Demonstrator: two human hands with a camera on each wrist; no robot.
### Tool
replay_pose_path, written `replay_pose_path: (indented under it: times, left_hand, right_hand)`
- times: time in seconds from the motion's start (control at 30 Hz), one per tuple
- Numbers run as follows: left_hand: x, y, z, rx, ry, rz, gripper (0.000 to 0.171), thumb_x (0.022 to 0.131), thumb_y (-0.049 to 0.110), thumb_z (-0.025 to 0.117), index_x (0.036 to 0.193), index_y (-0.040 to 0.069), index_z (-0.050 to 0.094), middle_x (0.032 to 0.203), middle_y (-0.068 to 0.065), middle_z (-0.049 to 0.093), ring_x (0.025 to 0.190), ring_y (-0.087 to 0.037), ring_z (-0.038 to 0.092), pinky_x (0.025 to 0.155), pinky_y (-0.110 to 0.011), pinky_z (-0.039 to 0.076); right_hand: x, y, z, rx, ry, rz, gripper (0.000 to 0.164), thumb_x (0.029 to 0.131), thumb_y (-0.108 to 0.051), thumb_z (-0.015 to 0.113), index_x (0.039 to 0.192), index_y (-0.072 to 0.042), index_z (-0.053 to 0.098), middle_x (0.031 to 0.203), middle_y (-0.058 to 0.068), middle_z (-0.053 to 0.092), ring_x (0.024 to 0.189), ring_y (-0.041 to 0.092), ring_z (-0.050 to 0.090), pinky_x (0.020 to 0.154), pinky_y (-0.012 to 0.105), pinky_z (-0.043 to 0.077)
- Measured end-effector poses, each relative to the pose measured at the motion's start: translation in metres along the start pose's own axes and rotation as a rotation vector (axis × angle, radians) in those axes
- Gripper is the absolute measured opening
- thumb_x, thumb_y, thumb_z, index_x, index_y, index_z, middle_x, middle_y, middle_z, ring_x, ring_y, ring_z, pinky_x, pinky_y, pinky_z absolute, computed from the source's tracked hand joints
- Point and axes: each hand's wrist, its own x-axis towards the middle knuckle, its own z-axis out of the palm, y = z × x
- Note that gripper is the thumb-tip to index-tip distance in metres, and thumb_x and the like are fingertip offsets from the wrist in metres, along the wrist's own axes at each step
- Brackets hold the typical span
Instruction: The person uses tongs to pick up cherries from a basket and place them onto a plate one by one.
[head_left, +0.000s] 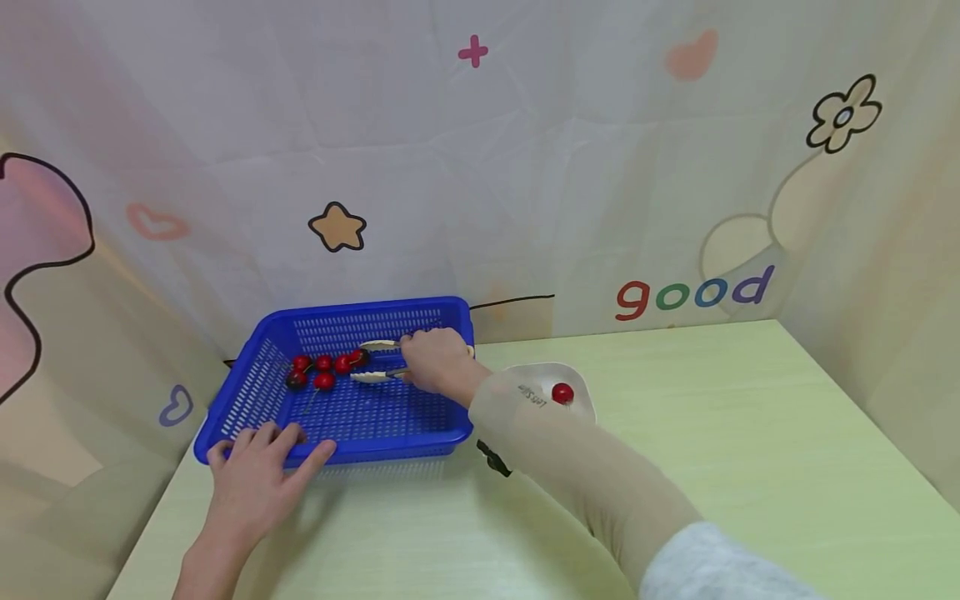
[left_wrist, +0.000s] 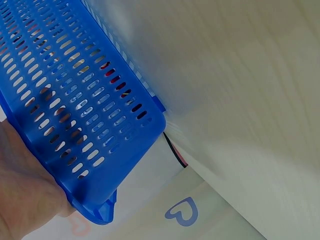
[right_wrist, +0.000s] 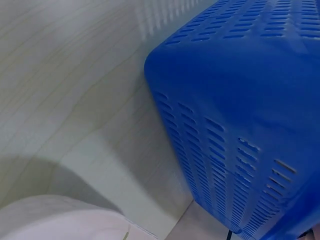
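Note:
A blue perforated plastic basket [head_left: 360, 452] stands at the left of the table, with several red cherries [head_left: 324, 382] toward its left and middle. My left hand [head_left: 258, 483] holds the basket's front-left rim, fingers hooked over the inside; through the slots in the left wrist view those fingers show as dark shapes. Reaching in over the right rim, my right hand [head_left: 438, 362] grips a pair of tongs [head_left: 371, 377]. Their cream tips are spread apart, close to the rightmost dark cherry [head_left: 361, 357]. The right wrist view shows only the basket's outer wall [right_wrist: 220, 90], not the hand.
Right of the basket, partly behind my forearm, is a white dish [head_left: 551, 371] with one cherry [head_left: 562, 393] in it. A printed curtain [head_left: 525, 208] hangs along the back edge of the pale wooden table [head_left: 712, 433].

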Motion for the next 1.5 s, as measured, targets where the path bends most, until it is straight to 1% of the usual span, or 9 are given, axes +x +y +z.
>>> replay_pose_path:
  times: [0.23,0.43,0.63,0.77,0.9,1.03,1.13,1.33,1.5]
  left_hand:
    - [-0.001,0.001,0.000,0.000,0.005,0.003,0.061,0.097,0.069,0.053,0.105,0.011,0.069,0.102,-0.013,0.062,0.106,-0.044,0.050,0.095,-0.077,0.019]
    - [0.000,0.001,0.000,-0.008,0.002,0.006,0.060,0.097,0.068,0.053,0.104,0.011,0.069,0.102,-0.013,0.062,0.105,-0.043,0.050,0.094,-0.077,0.019]
    - [0.000,0.001,-0.001,-0.012,0.003,0.008,0.059,0.097,0.068,0.053,0.105,0.011,0.069,0.099,-0.011,0.061,0.104,-0.043,0.050,0.094,-0.077,0.018]
    - [0.000,0.002,-0.001,-0.009,0.007,0.010,0.059,0.097,0.068,0.053,0.104,0.011,0.069,0.099,-0.012,0.062,0.104,-0.043,0.050,0.094,-0.077,0.019]
    - [-0.001,0.002,-0.001,-0.007,0.011,0.016,0.058,0.098,0.067,0.054,0.103,0.011,0.068,0.100,-0.013,0.062,0.104,-0.042,0.051,0.093,-0.077,0.020]
    - [-0.001,0.002,-0.001,-0.009,0.010,0.015,0.059,0.098,0.067,0.053,0.104,0.010,0.068,0.101,-0.013,0.062,0.104,-0.043,0.050,0.093,-0.077,0.020]
    - [-0.001,0.002,-0.001,-0.010,0.010,0.013,0.059,0.098,0.067,0.053,0.104,0.010,0.069,0.102,-0.014,0.062,0.105,-0.043,0.050,0.093,-0.077,0.019]
    - [-0.001,0.002,-0.001,-0.011,0.016,0.013,0.058,0.098,0.066,0.053,0.104,0.010,0.068,0.103,-0.014,0.062,0.105,-0.043,0.050,0.094,-0.076,0.019]
    - [-0.002,0.003,-0.002,-0.004,0.002,0.004,0.061,0.098,0.067,0.052,0.107,0.009,0.069,0.108,-0.018,0.063,0.107,-0.044,0.049,0.094,-0.076,0.019]
  right_hand:
    - [0.002,0.000,0.005,0.041,0.000,0.017,0.049,0.101,-0.049,0.062,0.139,-0.017,0.064,0.110,0.000,0.072,0.080,0.014,0.063,0.072,0.032,0.058]
    - [-0.001,0.001,0.004,0.033,0.010,0.013,0.048,0.102,-0.049,0.061,0.137,-0.017,0.065,0.110,0.000,0.072,0.080,0.014,0.064,0.070,0.033,0.059]
    - [-0.002,0.003,0.000,0.050,0.027,0.005,0.042,0.102,-0.049,0.061,0.128,-0.016,0.068,0.102,-0.001,0.071,0.075,0.013,0.063,0.065,0.031,0.057]
    - [-0.004,0.006,-0.002,0.047,0.032,0.003,0.043,0.101,-0.052,0.060,0.125,-0.017,0.068,0.100,-0.002,0.071,0.074,0.013,0.063,0.062,0.030,0.055]
    - [-0.010,0.010,-0.005,0.016,0.043,-0.012,0.046,0.101,-0.055,0.058,0.128,-0.018,0.068,0.103,-0.003,0.072,0.078,0.012,0.067,0.062,0.031,0.056]
    - [-0.017,0.017,-0.010,0.013,0.051,-0.025,0.052,0.101,-0.055,0.058,0.137,-0.017,0.064,0.110,-0.003,0.072,0.087,0.014,0.069,0.066,0.033,0.058]
    - [-0.023,0.022,-0.014,0.010,0.057,-0.032,0.055,0.101,-0.055,0.058,0.141,-0.017,0.062,0.115,-0.002,0.072,0.092,0.015,0.069,0.069,0.033,0.058]
    - [-0.037,0.031,-0.021,0.033,0.063,-0.038,0.054,0.102,-0.054,0.058,0.141,-0.017,0.061,0.120,0.000,0.071,0.096,0.017,0.070,0.075,0.034,0.058]
    - [-0.049,0.038,-0.024,0.036,0.068,-0.055,0.055,0.102,-0.053,0.057,0.142,-0.015,0.061,0.120,0.002,0.071,0.096,0.019,0.070,0.074,0.034,0.059]
